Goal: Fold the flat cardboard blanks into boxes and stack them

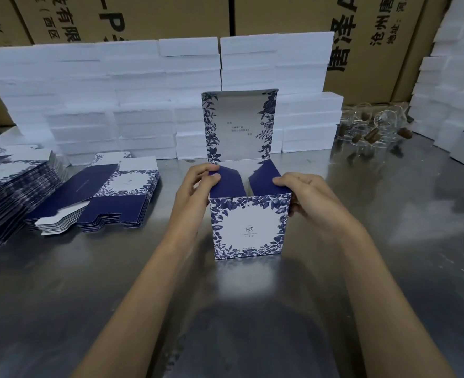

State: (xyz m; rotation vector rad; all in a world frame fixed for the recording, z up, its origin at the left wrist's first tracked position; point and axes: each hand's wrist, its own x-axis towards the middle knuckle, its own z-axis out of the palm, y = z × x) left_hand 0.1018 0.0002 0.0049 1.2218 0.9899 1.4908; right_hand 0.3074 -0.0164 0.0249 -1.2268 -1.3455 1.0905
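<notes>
Upright box [248, 227], lid raised; left hand [195, 188], right hand [304, 195] fingers pinching side flaps.

Upside-down black print on the brown cartons [375, 36] behind: "唐", "沧州", "地址", "有限", "西区", and a Latin "P". Small print on the box [248, 227] front and its raised lid [239, 124], too fine to read.
</notes>
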